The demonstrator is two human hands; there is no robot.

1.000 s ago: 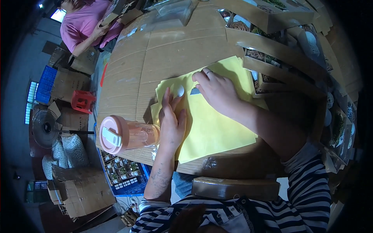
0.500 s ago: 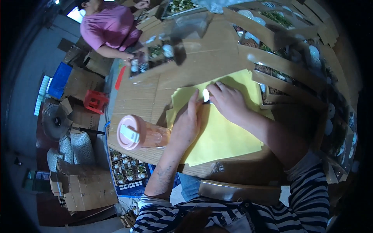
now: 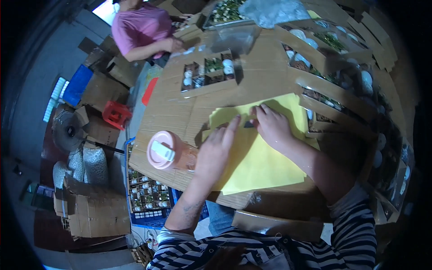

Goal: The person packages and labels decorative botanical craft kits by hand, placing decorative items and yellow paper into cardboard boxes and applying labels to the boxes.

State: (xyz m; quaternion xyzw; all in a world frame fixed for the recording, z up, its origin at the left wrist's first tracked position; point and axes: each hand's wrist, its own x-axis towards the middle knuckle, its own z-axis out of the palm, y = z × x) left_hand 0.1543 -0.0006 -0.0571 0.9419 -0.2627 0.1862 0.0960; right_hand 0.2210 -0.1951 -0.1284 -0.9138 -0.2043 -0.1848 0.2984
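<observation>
One broad, cardboard-covered bench (image 3: 265, 67) spreads under and beyond the fingers (image 3: 231, 128), its near right part lost in shadow. Directly beneath them lie yellow sheets (image 3: 261, 162), bright and plain, stacked slightly askew so that lower edges peek out at the sides; the left hand (image 3: 215, 155) and right hand (image 3: 272, 126) cover parts of the pile, and the layers cannot be counted. Well ahead of the left fingers sits a compartmented box (image 3: 209, 88) with white and green contents, too blurred to identify. Left of those fingers is a pink-lidded cup (image 3: 182, 157), its base hidden by the left hand. The left index finger stretches forward, the thumb out of sight; the right fingers curl downward. Whether either set grips anything, I cannot tell. Smallest, a dark grey piece (image 3: 248, 124) shows between both sets of fingertips, its right end covered, its kind unclear.
</observation>
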